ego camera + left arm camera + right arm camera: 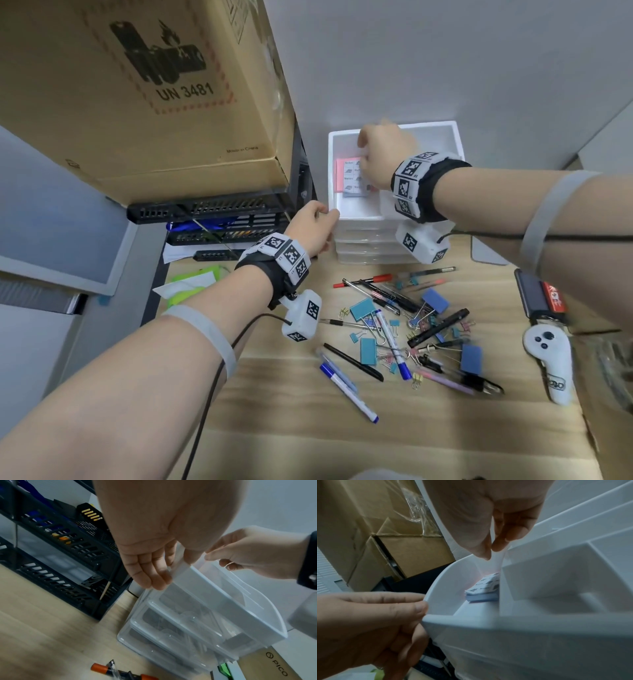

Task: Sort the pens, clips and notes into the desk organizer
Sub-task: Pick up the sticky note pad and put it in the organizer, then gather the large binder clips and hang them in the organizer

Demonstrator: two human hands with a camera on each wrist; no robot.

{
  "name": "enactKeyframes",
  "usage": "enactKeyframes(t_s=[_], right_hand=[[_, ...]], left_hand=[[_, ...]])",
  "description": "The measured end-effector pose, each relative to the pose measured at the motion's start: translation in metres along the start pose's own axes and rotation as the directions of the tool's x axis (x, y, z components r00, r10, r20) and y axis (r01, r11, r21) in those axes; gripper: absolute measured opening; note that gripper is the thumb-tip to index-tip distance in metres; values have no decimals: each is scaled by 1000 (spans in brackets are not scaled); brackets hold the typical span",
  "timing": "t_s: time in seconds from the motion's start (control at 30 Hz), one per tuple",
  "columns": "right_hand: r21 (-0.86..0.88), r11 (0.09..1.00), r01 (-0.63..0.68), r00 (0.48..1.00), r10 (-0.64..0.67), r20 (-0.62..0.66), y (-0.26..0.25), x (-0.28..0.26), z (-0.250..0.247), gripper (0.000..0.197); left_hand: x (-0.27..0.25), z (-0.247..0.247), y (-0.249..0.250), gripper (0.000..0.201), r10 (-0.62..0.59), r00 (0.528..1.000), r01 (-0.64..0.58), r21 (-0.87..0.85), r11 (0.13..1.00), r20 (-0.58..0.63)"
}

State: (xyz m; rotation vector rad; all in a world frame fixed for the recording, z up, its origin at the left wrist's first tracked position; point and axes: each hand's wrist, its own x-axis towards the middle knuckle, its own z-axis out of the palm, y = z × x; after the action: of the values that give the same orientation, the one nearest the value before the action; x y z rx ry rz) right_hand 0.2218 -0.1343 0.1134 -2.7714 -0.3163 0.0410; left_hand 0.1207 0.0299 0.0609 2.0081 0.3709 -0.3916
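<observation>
The white desk organizer [455, 137] [223, 608] [539, 635] stands at the back of the wooden desk, with clear drawers under an open top tray. My left hand [317, 222] [150, 572] [385, 608] grips the tray's front left corner, thumb on the rim. Pink and blue note pads [347, 174] [483, 588] lie in the tray's left compartment. My right hand [376, 154] [489, 553] hovers just above them, thumb and forefinger pointing down with nothing between them. Pens and blue binder clips [404, 329] lie scattered on the desk in front.
A large cardboard box [154, 85] sits on black stacked letter trays [212, 212] left of the organizer. A white controller [548, 359] and a black and red device [544, 298] lie at the right. Green paper [188, 284] lies at the desk's left edge.
</observation>
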Motion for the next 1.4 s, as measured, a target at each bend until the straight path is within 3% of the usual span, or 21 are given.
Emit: enactKeyframes(t_s=[0.1, 0.2, 0.3, 0.4, 0.53, 0.63, 0.77, 0.87, 0.97, 1.07, 1.2, 1.4], right_hand=[[137, 981, 140, 989, -132, -65, 3, -19, -1, 31], [208, 937, 280, 960, -268, -87, 8, -50, -1, 28], [174, 924, 341, 938, -348, 11, 12, -86, 7, 25], [138, 911, 388, 912, -401, 82, 24, -124, 26, 22], [118, 942, 314, 924, -332, 192, 49, -166, 56, 15], [77, 984, 159, 915, -176, 362, 73, -192, 80, 9], [-70, 997, -12, 787, 52, 615, 110, -228, 105, 2], [-127, 991, -29, 743, 106, 660, 125, -255, 117, 9], [-147, 988, -50, 705, 140, 696, 130, -273, 126, 11], [-156, 987, -25, 706, 128, 697, 131, -284, 136, 17], [-171, 985, 2, 688, 123, 715, 123, -291, 144, 14], [-10, 1000, 2, 789, 5, 614, 100, -286, 156, 8]], left_hand=[[-8, 3, -11, 37, -72, 996, 67, 80, 995, 56], [-18, 9, -33, 40, -169, 974, 114, 317, 942, 152], [-30, 22, -56, 30, -236, 950, 82, 562, 823, 206], [-44, 40, -75, 24, -263, 933, 28, 681, 732, 244], [-56, 66, -98, 29, -241, 918, -37, 676, 736, 313], [-62, 84, -111, 42, -204, 914, -92, 667, 740, 352], [-69, 105, -127, 54, -130, 897, -234, 705, 670, 422], [-75, 113, -134, 55, -104, 919, -247, 761, 600, 380], [-79, 115, -139, 64, -131, 931, -195, 769, 609, 340], [-82, 106, -145, 64, -167, 921, -191, 781, 594, 352], [-85, 88, -158, 36, -230, 891, -228, 824, 519, 391], [-97, 79, -176, 31, -216, 890, -236, 811, 536, 402]])
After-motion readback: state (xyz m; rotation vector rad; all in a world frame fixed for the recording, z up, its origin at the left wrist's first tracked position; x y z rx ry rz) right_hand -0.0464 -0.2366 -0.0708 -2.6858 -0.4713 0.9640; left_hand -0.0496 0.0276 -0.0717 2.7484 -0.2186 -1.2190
